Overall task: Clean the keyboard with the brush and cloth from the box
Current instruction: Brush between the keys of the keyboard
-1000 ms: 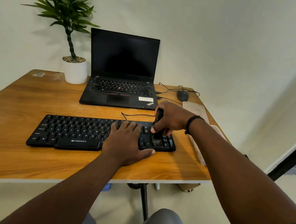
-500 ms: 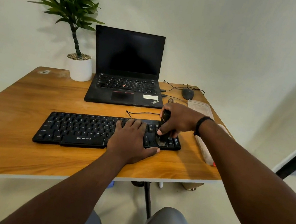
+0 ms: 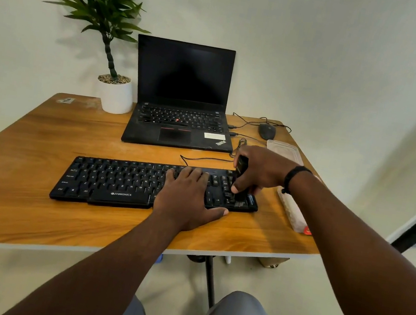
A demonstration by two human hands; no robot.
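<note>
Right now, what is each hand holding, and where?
Right hand grips the black brush around its handle; left hand holds nothing, resting flat on the keyboard.

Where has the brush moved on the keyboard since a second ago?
Yes, it moved slightly: the brush in the right hand has slid along the keyboard toward its right end and near edge.

Black Zebronics keyboard (image 3: 126, 182) flat on desk, just in front of laptop (image 3: 180, 98). Black brush (image 3: 240, 174) upright, bristles on kbd's right-end keys.
</note>
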